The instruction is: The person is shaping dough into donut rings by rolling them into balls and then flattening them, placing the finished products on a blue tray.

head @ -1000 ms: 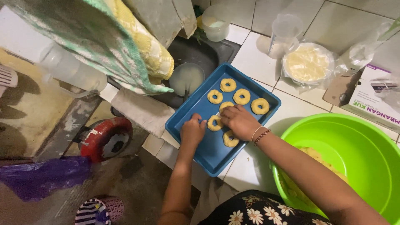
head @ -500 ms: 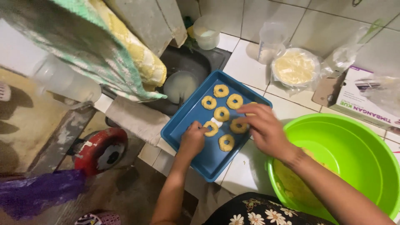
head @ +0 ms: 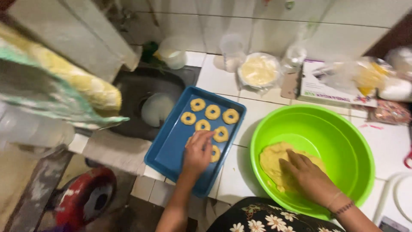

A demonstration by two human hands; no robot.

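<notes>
The left hand (head: 198, 151) rests palm down in the blue baking tray (head: 171, 148), its fingers lying on a dough ring that it mostly hides; the grip there looks loose, pressing rather than clenched. The right hand (head: 310, 177) is inside the green plastic basin (head: 343, 129), fingers spread flat on the lump of yellow dough (head: 272, 160), grasping nothing yet.

To do this well, I judge the ring should be set down gently and nudged clear of its neighbours, so that the rings do not stick together, while the right hand pinches off an even portion of dough.

The tray sits on the tiled worktop (head: 253, 116) just beside the basin and holds dough rings (head: 212, 112) in a loose cluster at its far end; the near end is bare. The basin holds only the dough lump, on its floor. Behind them, a round container (head: 259, 71) covered with clear film holds something pale yellow. A clear cup (head: 231, 49) stands beside it; its contents cannot be told. Left of the tray lies a dark sink (head: 141, 88).
</notes>
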